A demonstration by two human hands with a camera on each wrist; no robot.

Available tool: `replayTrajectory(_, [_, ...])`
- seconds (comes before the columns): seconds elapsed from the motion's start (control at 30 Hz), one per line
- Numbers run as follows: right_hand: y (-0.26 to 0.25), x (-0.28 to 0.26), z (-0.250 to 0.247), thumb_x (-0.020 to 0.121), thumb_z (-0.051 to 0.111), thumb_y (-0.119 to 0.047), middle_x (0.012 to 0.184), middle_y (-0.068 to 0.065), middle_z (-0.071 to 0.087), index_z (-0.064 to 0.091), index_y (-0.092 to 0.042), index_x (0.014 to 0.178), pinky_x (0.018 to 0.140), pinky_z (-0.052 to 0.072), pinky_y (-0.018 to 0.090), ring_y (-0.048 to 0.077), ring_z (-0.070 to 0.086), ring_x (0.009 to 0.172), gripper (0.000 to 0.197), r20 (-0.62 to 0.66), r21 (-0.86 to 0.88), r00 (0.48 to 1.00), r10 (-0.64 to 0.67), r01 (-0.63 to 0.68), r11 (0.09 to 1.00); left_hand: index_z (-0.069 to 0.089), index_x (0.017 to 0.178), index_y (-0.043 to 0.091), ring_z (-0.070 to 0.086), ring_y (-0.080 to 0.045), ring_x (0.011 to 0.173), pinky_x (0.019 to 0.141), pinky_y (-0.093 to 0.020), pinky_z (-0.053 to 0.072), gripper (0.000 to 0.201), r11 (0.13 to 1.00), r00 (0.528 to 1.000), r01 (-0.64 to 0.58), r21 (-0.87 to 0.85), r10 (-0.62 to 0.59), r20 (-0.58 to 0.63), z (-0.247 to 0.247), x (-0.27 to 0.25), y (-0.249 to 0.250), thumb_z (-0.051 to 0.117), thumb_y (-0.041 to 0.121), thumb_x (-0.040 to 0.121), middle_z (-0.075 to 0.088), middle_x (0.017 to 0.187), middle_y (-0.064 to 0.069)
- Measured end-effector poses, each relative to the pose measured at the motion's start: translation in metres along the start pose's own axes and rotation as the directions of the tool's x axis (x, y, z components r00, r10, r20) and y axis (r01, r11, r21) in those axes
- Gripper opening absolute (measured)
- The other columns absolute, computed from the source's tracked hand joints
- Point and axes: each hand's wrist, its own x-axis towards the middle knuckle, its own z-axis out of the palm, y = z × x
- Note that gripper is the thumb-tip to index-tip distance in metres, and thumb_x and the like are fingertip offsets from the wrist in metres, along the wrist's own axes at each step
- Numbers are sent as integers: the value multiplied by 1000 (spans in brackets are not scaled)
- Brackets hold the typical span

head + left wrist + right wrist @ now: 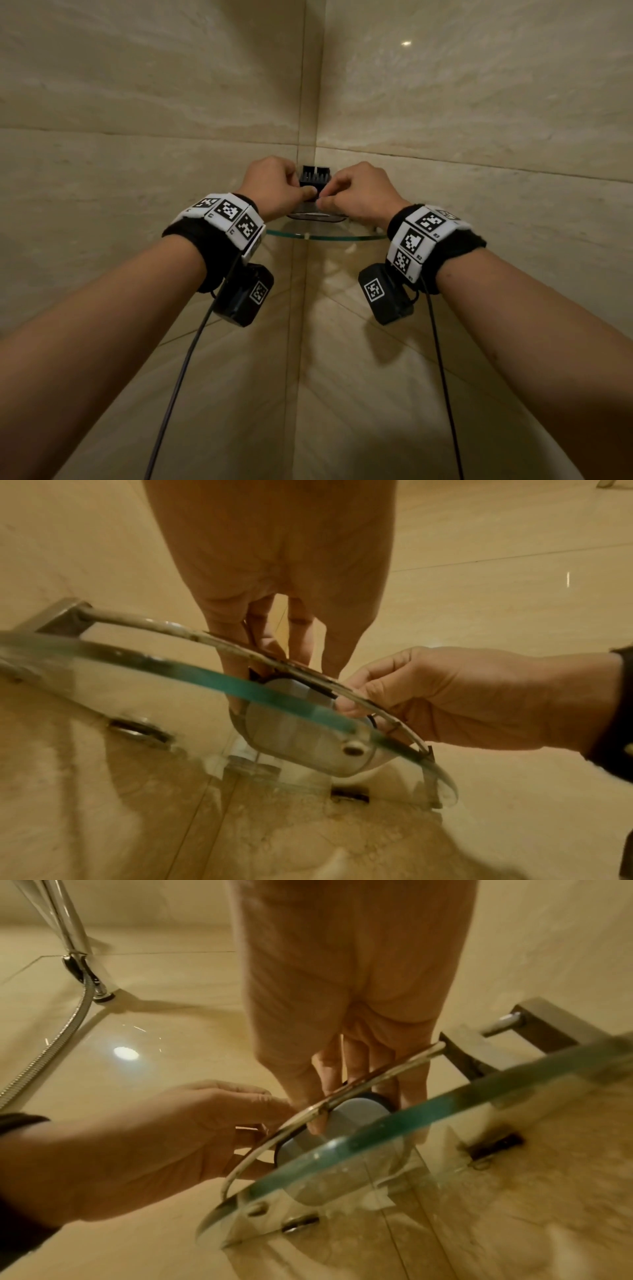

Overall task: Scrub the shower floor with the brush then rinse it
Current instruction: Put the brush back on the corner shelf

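Note:
A black brush (314, 179) with upright ribs stands on a glass corner shelf (325, 236) where two beige tiled walls meet. My left hand (303, 192) grips its left side with curled fingers and the thumb in front. My right hand (325, 202) pinches its right side. Seen from below in the wrist views, the brush's grey oval underside (301, 723) (356, 1115) rests on the glass shelf (137, 664) (514, 1091). The left hand's fingers (270, 642) and the right hand's fingers (363, 1053) reach down behind the rail to it. The shower floor is out of view.
A curved metal rail (137, 618) (342, 1096) runs along the shelf's front edge, close to my fingers. Metal brackets (548, 1023) fix the shelf to the wall. A chrome shower hose (51, 1047) and its bar hang on the wall to the left.

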Motion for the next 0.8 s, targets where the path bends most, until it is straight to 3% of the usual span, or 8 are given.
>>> replayTrajectory(0.13, [-3,-5,6,87,68,-30,88,-6,68,76,-20,88,71,41,18,7,59,84,12,-3,-23,1000,-4,3,1000,66,90,11,56,-20,80,67,-27,40,17,995,998,-66,76,66,3,3,-7,-6,66,27,84,64,86,-5])
replayTrajectory(0.27, [-8,-10,9,94,58,-29,93,3,71,76,-13,89,77,43,22,16,63,89,25,-38,-53,999,-5,3,999,68,93,12,62,-25,88,72,-30,47,17,985,994,-97,141,103,-38,6,-14,-7,59,26,88,69,91,-8])
replayTrajectory(0.37, [-11,-14,13,97,53,-30,97,7,71,75,-10,93,74,43,22,20,63,89,30,-36,-112,999,-3,-1,994,70,88,12,63,-25,85,70,-28,45,16,985,993,-91,150,101,-59,4,-16,-7,60,24,87,69,88,-8])
replayTrajectory(0.5, [-13,-20,19,99,42,-39,89,8,63,69,-9,97,58,40,24,18,55,72,41,19,-162,999,32,-29,986,69,83,9,60,-28,75,63,-28,42,30,980,996,-66,188,75,-42,3,-20,-6,50,31,94,64,75,-10])
replayTrajectory(0.57, [-13,-22,21,100,32,-48,85,5,59,65,-13,90,73,46,33,21,54,77,49,78,-233,995,55,-35,972,67,82,10,57,-29,72,62,-28,40,38,971,998,-59,231,63,-10,3,-23,-8,41,34,97,59,71,-9])
replayTrajectory(0.67, [-18,-26,19,100,21,-50,93,3,54,64,-16,98,96,38,47,23,51,90,54,151,-350,980,129,-69,934,63,78,14,58,-30,75,71,-33,47,42,958,999,-48,281,40,37,5,-25,-14,34,38,98,57,71,-8])
replayTrajectory(0.73, [-21,-28,16,100,21,-48,102,5,54,61,-15,111,105,31,51,25,49,98,53,118,-387,976,185,-126,913,65,84,13,59,-31,77,79,-38,50,46,956,998,-45,289,29,60,7,-25,-17,31,41,98,58,73,-9])
replayTrajectory(0.8, [-24,-29,16,99,26,-46,108,7,58,59,-15,110,106,28,51,25,48,94,47,26,-383,973,227,-200,902,68,90,14,57,-30,75,78,-37,49,49,958,997,-46,284,27,72,7,-26,-19,29,42,98,58,72,-8])
